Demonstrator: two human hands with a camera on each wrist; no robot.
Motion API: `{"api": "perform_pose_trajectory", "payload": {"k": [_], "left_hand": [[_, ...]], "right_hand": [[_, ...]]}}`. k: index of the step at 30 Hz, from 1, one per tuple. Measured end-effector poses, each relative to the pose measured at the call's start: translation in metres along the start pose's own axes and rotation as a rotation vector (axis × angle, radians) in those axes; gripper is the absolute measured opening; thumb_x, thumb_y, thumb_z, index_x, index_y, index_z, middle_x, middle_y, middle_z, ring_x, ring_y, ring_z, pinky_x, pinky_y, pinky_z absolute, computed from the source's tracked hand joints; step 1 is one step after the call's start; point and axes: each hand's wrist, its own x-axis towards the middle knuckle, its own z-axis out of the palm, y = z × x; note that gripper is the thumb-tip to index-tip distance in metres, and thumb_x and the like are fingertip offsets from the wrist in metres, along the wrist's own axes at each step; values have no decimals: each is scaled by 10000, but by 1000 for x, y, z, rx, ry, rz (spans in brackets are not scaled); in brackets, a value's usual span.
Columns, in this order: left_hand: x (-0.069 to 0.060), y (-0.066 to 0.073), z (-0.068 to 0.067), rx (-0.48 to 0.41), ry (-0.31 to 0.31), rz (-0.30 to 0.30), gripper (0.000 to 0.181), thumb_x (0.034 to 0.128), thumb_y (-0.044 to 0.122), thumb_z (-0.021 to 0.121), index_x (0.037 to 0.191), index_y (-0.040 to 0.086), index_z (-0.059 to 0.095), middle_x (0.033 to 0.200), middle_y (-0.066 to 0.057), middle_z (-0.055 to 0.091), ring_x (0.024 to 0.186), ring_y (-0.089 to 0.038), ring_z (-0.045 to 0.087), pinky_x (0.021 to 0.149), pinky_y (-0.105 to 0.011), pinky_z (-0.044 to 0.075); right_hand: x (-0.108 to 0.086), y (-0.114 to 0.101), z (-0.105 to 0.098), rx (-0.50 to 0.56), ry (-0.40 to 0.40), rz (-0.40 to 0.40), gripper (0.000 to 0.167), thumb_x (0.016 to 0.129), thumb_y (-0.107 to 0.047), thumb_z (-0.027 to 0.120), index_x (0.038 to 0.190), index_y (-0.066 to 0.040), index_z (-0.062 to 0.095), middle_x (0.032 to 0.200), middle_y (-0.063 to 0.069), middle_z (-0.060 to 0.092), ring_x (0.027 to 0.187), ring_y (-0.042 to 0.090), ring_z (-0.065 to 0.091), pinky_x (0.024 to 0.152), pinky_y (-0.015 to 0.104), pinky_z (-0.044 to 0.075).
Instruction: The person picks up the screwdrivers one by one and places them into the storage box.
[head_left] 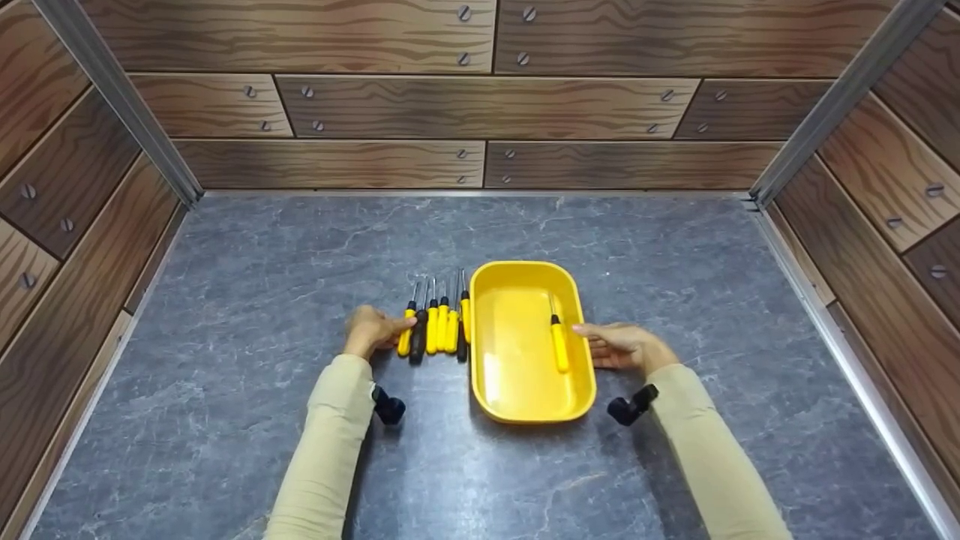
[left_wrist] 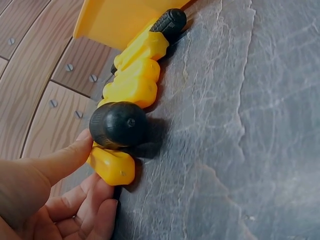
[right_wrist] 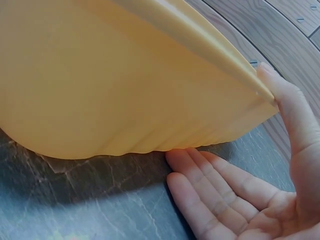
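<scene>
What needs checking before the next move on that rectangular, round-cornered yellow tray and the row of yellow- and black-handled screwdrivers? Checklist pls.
1. Right hand at the rectangular, round-cornered yellow tray: ok, thumb on right rim, fingertips at bottom edge.
2. Tray flat on the grey marbled tabletop: cannot tell, base partly hidden.
3. Yellow-handled screwdriver with black collar inside tray: ok, lies within the walls.
4. Row of yellow- and black-handled screwdrivers in tray: not ok, lies outside, left of it.
5. Left hand firmly on one handle: cannot tell, thumb at a black handle, fingers beside the end yellow one.
</scene>
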Motion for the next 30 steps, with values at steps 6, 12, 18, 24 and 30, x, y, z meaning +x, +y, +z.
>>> {"api": "perform_pose_trajectory", "payload": {"k": [6, 12, 18, 24, 30], "left_hand": [[1, 0, -1, -16, -21, 8, 374, 771, 338, 809, 603, 124, 552, 477, 51, 521, 419, -54, 517, 412, -150, 462], [1, 1, -2, -94, -66, -10, 304, 777, 250, 807, 665, 89, 575, 499, 38, 538, 428, -61, 537, 430, -161, 505], [1, 1, -5, -132, -92, -5, 322, 782, 204, 793, 653, 103, 516, 542, 24, 552, 460, -69, 554, 470, -177, 542], [0, -2, -7, -187, -124, 30, 255, 812, 143, 742, 676, 85, 535, 538, 35, 559, 480, -64, 563, 502, -186, 570], [0, -4, -10, -243, -169, 52, 282, 843, 118, 692, 655, 101, 483, 530, 48, 551, 467, -51, 543, 485, -170, 557]], "right_hand": [[-1, 0, 0, 12, -9, -9, 333, 886, -303, 695, 1060, -51, 566, 860, -1, 726, 837, 102, 695, 809, 228, 605], [-1, 0, -1, 25, -24, -6, 274, 881, -311, 701, 985, -77, 606, 852, -3, 728, 828, 100, 694, 807, 226, 605], [-1, 1, -2, 33, -23, -9, 205, 883, -302, 699, 915, -105, 654, 852, -1, 736, 827, 103, 700, 805, 233, 609], [1, 2, -1, 48, -13, -2, 180, 885, -286, 699, 891, -108, 672, 841, 1, 738, 815, 104, 701, 796, 232, 610], [0, 3, -2, 45, -23, -14, 168, 898, -282, 683, 875, -116, 677, 845, 0, 735, 823, 102, 698, 799, 231, 608]]}}
